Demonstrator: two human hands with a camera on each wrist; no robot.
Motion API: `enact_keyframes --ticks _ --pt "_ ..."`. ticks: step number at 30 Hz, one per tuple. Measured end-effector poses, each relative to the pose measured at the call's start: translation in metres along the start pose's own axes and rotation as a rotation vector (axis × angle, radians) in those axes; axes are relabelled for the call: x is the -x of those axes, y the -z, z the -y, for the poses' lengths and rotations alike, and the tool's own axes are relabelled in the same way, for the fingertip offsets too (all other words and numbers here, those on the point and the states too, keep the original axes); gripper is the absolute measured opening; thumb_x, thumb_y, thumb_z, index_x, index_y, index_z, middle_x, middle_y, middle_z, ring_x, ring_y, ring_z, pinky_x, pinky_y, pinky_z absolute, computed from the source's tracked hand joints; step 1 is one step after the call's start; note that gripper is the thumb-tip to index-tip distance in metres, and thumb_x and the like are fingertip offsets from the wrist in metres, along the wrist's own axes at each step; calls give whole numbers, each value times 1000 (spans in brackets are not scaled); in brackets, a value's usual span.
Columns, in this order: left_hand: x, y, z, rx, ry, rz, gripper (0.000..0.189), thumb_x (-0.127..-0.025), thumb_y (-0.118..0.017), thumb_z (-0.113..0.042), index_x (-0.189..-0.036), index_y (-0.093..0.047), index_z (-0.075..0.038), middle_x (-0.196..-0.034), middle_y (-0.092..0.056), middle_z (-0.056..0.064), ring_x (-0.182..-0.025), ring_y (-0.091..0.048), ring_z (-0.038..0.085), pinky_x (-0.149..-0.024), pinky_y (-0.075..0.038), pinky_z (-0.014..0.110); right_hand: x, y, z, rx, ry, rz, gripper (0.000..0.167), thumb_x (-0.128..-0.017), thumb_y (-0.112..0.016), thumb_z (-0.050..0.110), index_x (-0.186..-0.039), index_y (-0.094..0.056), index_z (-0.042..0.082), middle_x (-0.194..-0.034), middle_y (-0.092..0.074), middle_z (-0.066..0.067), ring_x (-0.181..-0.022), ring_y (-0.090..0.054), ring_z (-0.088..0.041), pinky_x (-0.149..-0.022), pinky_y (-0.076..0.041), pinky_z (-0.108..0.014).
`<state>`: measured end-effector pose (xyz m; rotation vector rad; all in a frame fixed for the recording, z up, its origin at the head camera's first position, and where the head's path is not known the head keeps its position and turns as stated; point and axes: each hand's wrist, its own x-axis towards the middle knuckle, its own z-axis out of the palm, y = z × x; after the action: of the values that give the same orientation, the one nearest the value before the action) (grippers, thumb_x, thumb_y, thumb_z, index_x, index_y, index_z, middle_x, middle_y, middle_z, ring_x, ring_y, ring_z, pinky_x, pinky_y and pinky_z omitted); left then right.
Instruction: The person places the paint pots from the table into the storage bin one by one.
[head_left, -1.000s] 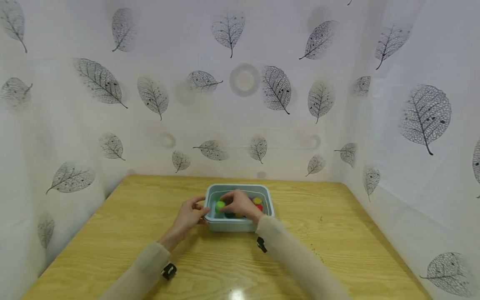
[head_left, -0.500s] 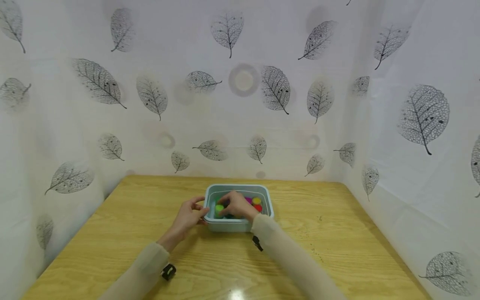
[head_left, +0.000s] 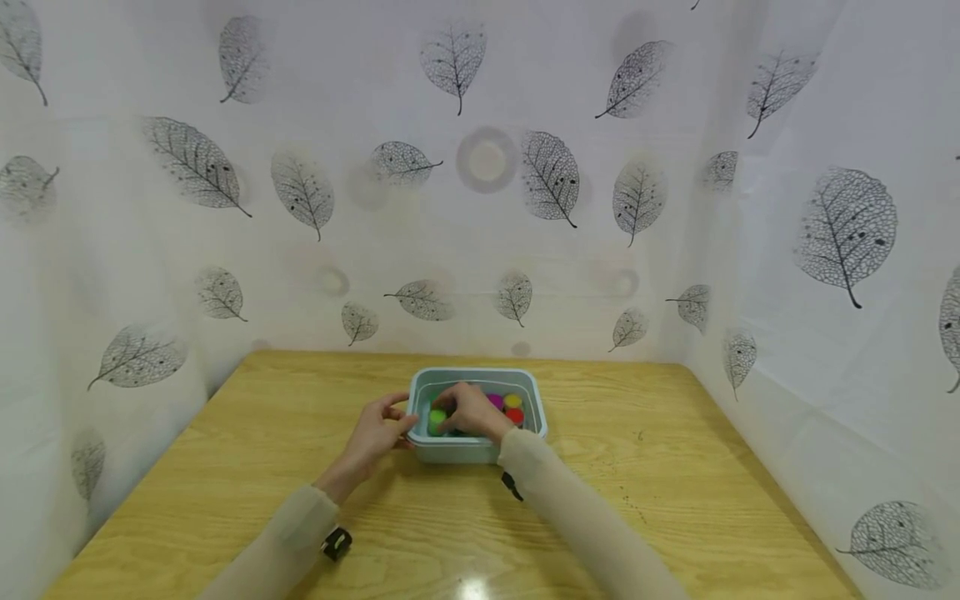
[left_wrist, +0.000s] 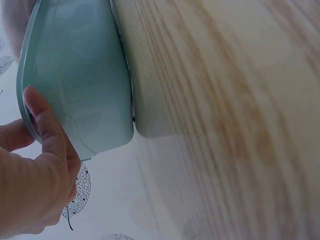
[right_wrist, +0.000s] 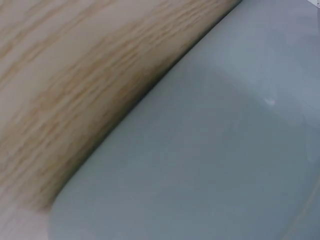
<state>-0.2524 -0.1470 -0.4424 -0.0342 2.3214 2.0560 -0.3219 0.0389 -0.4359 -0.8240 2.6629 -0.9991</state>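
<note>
A pale blue-green plastic bin [head_left: 457,452] stands on the table, with small round pots inside. My left hand [head_left: 381,432] grips its left rim; in the left wrist view, a finger of the left hand [left_wrist: 42,165] lies along the outer wall of the bin [left_wrist: 92,75]. My right hand [head_left: 471,410] reaches down into the bin, thumb and index finger around a pot with a light green lid [head_left: 437,420]. Right of that hand sit pots with a purple lid [head_left: 496,402], a yellow lid [head_left: 512,402] and a red lid [head_left: 514,415]. My right hand hides the bin's middle.
The wooden table [head_left: 615,492] reaches back to a white curtain [head_left: 480,250] printed with dark leaves, which also hangs along both sides. Tiny specks [head_left: 633,504] lie on the table at right. The right wrist view is filled by the bin's wall [right_wrist: 200,150] and tabletop.
My right hand has shifted slightly left and down in the bin along with the green-lidded pot. The purple lid has come into view. My left hand stays on the rim.
</note>
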Motion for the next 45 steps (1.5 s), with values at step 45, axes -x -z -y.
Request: enact_keyframes --ticks 45 --pt "-7 22 -1 -85 104 158 61 -97 -63 -24 -146 -37 1 -125 -56 29 -84 -68 18 -78 -60 38 53 50 -34 -453 -83 -102 38 -95 -66 25 -125 -64 2 -117 -69 -17 -95 -64 -40 -78 -56 -49"
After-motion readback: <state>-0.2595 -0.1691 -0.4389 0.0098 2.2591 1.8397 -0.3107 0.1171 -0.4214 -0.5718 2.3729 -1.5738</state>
